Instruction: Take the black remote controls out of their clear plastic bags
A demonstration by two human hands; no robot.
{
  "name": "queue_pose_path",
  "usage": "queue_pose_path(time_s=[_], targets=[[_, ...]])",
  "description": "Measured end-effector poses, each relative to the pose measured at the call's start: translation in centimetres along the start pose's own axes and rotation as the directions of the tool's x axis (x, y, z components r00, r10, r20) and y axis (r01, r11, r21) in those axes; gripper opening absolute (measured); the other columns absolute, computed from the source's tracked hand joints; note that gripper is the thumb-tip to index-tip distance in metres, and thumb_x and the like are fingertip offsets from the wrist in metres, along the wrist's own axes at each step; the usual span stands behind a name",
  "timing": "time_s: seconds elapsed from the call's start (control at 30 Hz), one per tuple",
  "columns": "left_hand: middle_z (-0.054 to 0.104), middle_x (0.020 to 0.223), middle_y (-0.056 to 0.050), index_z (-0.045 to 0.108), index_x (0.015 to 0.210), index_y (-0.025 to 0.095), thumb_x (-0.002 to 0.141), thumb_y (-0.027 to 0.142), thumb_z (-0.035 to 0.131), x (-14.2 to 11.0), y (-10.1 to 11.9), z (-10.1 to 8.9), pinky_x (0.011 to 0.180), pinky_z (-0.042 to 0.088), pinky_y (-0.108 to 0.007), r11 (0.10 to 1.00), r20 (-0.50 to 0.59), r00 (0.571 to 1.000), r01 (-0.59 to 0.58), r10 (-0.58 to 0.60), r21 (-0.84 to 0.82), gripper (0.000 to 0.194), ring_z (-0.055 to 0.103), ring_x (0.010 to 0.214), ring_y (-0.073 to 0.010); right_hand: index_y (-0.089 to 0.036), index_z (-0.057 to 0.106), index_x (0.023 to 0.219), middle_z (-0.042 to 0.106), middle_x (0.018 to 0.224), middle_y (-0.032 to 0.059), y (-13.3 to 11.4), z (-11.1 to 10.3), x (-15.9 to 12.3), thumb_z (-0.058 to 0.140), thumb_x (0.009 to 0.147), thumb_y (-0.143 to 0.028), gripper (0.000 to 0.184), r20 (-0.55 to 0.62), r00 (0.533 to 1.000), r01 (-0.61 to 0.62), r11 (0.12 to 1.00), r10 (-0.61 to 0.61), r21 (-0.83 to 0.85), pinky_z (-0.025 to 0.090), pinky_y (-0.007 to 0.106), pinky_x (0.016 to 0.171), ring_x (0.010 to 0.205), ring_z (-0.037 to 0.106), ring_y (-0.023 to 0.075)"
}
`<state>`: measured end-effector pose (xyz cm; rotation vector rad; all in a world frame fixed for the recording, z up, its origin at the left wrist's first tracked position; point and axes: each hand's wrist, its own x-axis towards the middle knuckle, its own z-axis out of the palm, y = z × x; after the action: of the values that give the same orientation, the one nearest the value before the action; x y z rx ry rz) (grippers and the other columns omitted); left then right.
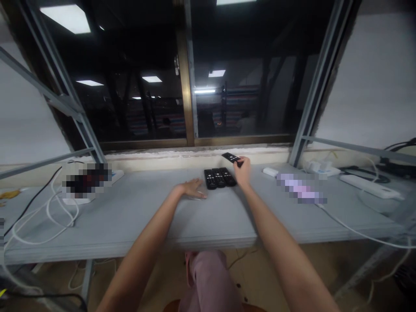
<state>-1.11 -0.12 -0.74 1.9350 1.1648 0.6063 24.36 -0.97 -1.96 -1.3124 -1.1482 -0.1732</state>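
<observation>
Three black remote controls (219,177) lie side by side on the grey table (136,221), close to its back edge. My right hand (242,170) grips one more black remote control (230,157) by its near end, tilted and raised just behind the right end of the row. To the left of the row, my left hand (193,189) rests flat on the table with its fingers spread, holding nothing. Its fingertips reach close to the leftmost remote control.
A white power strip (78,200) with looping white cables (48,212) is at the left. On the right lie a blurred purple object (300,188) with a white cable and another white power strip (368,186). Metal frame posts (300,125) and a window (143,86) stand behind.
</observation>
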Motion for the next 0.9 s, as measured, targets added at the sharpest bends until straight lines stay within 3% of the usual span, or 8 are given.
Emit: queue_pose_path(time_s=[0.1, 0.2, 0.4, 0.7, 0.9], targets=[[0.049, 0.136, -0.017, 0.065, 0.103, 0.024, 0.021, 0.048, 0.087, -0.2, 0.2, -0.2, 0.109, 0.019, -0.048, 0.989, 0.058, 0.998, -0.004, -0.005, 0.148, 0.089, 0.027, 0.136, -0.0371, -0.02, 0.044, 0.087, 0.056, 0.105, 0.0105, 2.3, -0.6, 0.2, 0.046, 0.08, -0.022, 0.008, 0.084, 0.985, -0.136, 0.973, 0.154, -0.187, 0.04, 0.035, 0.092, 0.102, 0.052, 0.0203], [0.047, 0.138, -0.018, 0.063, 0.111, 0.026, 0.026, 0.058, 0.084, -0.5, 0.7, -0.2, 0.109, 0.012, -0.053, 0.974, 0.06, 0.998, -0.003, -0.011, 0.227, 0.094, 0.027, 0.135, -0.0382, -0.018, 0.049, 0.085, 0.058, 0.092, 0.0102, 3.5, -0.5, 0.0, 0.048, 0.077, -0.02, 0.008, 0.148, 0.962, -0.186, 0.948, 0.229, -0.259, 0.042, 0.036, 0.088, 0.094, 0.054, 0.0222], [0.025, 0.151, -0.014, 0.053, 0.129, 0.03, 0.055, 0.069, 0.069, -0.7, 1.3, 0.2, 0.106, -0.004, -0.062, 0.928, 0.095, 0.995, -0.025, -0.012, 0.372, 0.085, 0.01, 0.141, -0.0373, -0.011, 0.052, 0.1, 0.058, 0.1, 0.0153, 3.3, -0.3, -1.0, 0.052, 0.074, -0.014, 0.026, 0.272, 0.916, -0.178, 0.906, 0.295, -0.383, 0.043, 0.036, 0.088, 0.096, 0.056, 0.0246], [0.029, 0.15, -0.013, 0.062, 0.117, 0.031, 0.061, 0.059, 0.073, 0.1, -0.2, -0.1, 0.105, -0.004, -0.063, 0.933, 0.018, 0.999, -0.04, 0.036, 0.358, 0.064, 0.011, 0.14, -0.0389, -0.011, 0.049, 0.117, 0.055, 0.115, 0.019, 1.8, -1.0, -2.0, 0.047, 0.085, -0.021, 0.034, 0.399, 0.841, -0.106, 0.834, 0.366, -0.541, 0.039, 0.042, 0.092, 0.109, 0.054, 0.0309], [0.027, 0.151, -0.007, 0.057, 0.123, 0.034, 0.072, 0.065, 0.057, 0.6, -0.7, -0.6, 0.106, 0.004, -0.063, 0.888, 0.146, 0.988, -0.101, 0.039, 0.448, 0.059, 0.006, 0.141, -0.036, -0.011, 0.046, 0.121, 0.052, 0.121, 0.0193, 0.9, -1.4, -2.1, 0.042, 0.088, -0.023, 0.036, 0.436, 0.81, -0.071, 0.803, 0.393, -0.592, 0.036, 0.045, 0.095, 0.114, 0.05, 0.0319]])
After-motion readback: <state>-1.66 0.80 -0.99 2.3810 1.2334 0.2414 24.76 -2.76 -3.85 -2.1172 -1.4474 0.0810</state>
